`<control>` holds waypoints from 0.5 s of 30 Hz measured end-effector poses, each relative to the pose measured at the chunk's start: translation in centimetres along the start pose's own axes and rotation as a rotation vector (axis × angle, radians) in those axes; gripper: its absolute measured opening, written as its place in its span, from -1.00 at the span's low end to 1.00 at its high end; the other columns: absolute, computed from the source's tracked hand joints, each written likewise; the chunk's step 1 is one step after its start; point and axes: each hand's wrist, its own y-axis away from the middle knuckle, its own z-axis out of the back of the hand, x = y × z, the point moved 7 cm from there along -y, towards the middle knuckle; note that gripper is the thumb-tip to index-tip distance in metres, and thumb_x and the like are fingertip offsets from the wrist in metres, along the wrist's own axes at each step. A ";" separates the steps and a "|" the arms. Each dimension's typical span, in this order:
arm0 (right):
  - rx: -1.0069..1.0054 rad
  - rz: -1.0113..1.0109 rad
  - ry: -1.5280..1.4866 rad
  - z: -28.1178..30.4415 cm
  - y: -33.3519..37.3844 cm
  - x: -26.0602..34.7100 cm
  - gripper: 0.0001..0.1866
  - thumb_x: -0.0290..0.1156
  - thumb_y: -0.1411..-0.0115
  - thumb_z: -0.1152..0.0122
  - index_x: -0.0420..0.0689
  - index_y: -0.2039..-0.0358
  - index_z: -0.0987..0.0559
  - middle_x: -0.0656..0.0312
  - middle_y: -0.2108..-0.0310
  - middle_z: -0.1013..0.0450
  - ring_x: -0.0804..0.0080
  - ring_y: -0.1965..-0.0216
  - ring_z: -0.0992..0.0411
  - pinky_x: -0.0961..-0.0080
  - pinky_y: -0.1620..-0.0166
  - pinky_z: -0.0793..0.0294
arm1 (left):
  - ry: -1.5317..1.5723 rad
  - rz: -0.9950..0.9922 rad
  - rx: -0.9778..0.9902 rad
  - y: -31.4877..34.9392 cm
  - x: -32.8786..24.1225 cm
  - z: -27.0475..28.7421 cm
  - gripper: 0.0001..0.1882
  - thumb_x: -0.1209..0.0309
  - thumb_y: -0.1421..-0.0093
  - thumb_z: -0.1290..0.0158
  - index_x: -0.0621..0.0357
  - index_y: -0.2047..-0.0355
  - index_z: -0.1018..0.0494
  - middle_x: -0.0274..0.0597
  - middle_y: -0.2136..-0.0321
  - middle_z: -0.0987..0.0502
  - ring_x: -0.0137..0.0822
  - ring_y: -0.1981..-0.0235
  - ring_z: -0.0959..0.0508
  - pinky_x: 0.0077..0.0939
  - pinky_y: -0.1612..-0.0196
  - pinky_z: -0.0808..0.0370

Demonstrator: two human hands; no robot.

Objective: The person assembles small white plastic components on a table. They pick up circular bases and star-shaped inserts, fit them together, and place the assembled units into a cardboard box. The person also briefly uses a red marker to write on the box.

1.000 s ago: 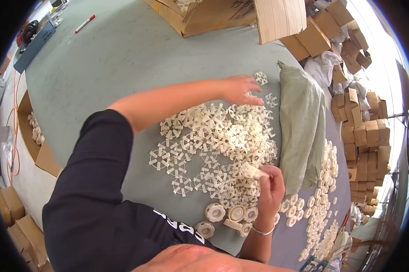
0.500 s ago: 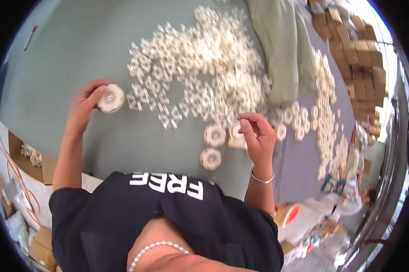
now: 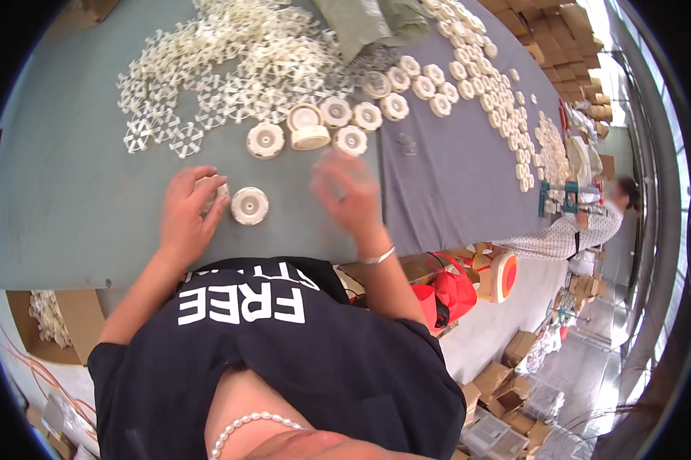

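Note:
My left hand (image 3: 186, 215) is closed round the edge of a white round plastic part (image 3: 216, 188), partly hidden by the fingers. Just right of it a similar wheel-like part (image 3: 250, 206) lies flat on the table. My right hand (image 3: 350, 198), empty as far as I can see, is blurred over the table, below a cluster of these parts. In that cluster one part (image 3: 265, 141) lies flat at the left, and another (image 3: 310, 137) is tilted on its side. A third (image 3: 351, 141) lies closest to my right fingertips.
A large heap of white spoked pieces (image 3: 230, 69) covers the far table. Many round parts (image 3: 506, 115) trail along the grey-purple cloth (image 3: 445, 176) at right. A greenish sack (image 3: 353, 23) lies behind. A cardboard box (image 3: 46, 326) stands below left; another person (image 3: 590, 222) works at far right.
The view has shifted, showing more of the right side. My left hand has come inward with a round part; my right hand has moved away from the tilted part, nearer my body.

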 end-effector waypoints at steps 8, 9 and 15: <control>-0.176 -0.328 0.255 6.2 2.0 -12.7 -0.62 -0.36 -0.25 -0.41 -0.17 -0.06 -0.61 0.01 0.10 -0.61 0.06 0.07 -0.56 0.15 -0.04 -0.53 | -0.107 -0.325 -0.171 -9.1 -7.8 -7.2 -0.46 0.46 -0.14 -0.30 0.11 -0.16 -0.50 -0.07 -0.05 -0.57 0.04 -0.16 -0.51 -0.05 -0.28 -0.44; -0.144 -0.298 0.211 5.2 2.3 -10.9 -0.60 -0.36 -0.26 -0.42 -0.17 -0.08 -0.60 0.03 0.13 -0.61 0.12 0.12 -0.58 0.20 0.02 -0.56 | -0.094 -0.315 -0.149 -9.1 -7.2 -8.0 -0.48 0.47 -0.13 -0.30 0.13 -0.13 -0.52 -0.08 -0.03 -0.58 0.03 -0.15 -0.52 -0.07 -0.27 -0.45; -0.191 -0.671 -0.450 1.5 7.5 -5.0 -0.64 -0.46 -0.29 -0.41 -0.18 -0.08 -0.59 0.29 0.35 -0.54 0.58 0.43 -0.47 0.61 0.34 -0.50 | -0.074 -0.463 0.093 -2.1 -8.7 -8.7 -0.56 0.55 -0.04 -0.31 0.18 0.01 -0.58 -0.11 0.06 -0.60 -0.02 -0.05 -0.58 -0.11 -0.16 -0.53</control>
